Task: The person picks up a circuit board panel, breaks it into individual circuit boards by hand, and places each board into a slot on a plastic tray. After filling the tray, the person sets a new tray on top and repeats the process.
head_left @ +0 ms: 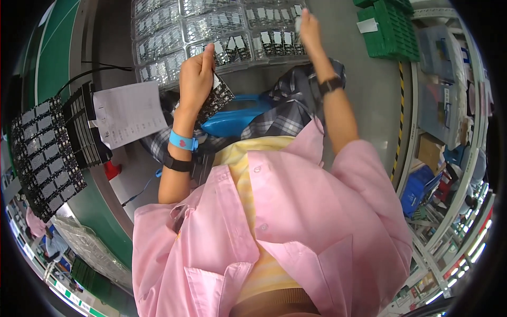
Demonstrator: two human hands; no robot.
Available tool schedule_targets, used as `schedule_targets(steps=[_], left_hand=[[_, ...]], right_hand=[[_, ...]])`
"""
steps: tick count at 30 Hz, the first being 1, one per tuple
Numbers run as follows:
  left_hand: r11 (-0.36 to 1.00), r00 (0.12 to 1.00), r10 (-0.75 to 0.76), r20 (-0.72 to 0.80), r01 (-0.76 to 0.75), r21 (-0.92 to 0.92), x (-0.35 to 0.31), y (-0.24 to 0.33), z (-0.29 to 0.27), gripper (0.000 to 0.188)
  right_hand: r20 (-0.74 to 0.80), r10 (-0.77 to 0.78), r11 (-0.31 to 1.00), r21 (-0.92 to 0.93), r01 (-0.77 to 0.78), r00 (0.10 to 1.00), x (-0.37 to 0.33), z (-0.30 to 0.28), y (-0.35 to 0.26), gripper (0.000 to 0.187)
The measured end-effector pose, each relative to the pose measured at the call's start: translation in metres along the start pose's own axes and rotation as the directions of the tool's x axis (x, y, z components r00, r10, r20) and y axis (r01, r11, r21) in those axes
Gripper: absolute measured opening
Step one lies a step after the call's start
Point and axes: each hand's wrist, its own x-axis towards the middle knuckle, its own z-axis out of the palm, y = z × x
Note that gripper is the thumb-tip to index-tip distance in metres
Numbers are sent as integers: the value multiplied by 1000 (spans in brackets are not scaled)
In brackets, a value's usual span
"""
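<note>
My left hand (195, 79) is closed on a black circuit board (216, 99) with small light parts, which hangs tilted below the fingers. Ahead of it lies a clear plastic tray (232, 67) divided into compartments, with rows of similar boards standing in them. My right hand (311, 34) is raised by the tray's right edge, its fingers closed and slightly smeared by motion. Something small and whitish shows beside those fingers, too blurred to name. A blue wristband and a black strap circle my left wrist; a black band is on my right.
A large panel of boards (47, 158) stands at the left beside a black rack (84, 124) and a printed sheet (129, 113). Below the tray is a blue seat (232, 119). Green crates (388, 31) and a metal shelf with bins (441, 95) line the right.
</note>
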Motion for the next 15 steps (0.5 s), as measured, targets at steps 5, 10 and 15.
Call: schedule_targets(steps=[5,10,15], left_hand=[[997,1000,-29,-4,29,69,-1,3,-1,49],[991,999,-52,1,51,122,0,0,-1,49],[988,998,-64,17,61,144,3,-4,5,48]], right_hand=[[-6,-272,913,-317,256,962,67,26,30,27],[53,-376,810,-466,356,925,55,38,15,33],[15,-581,587,-685,431,814,32,32,20,31]])
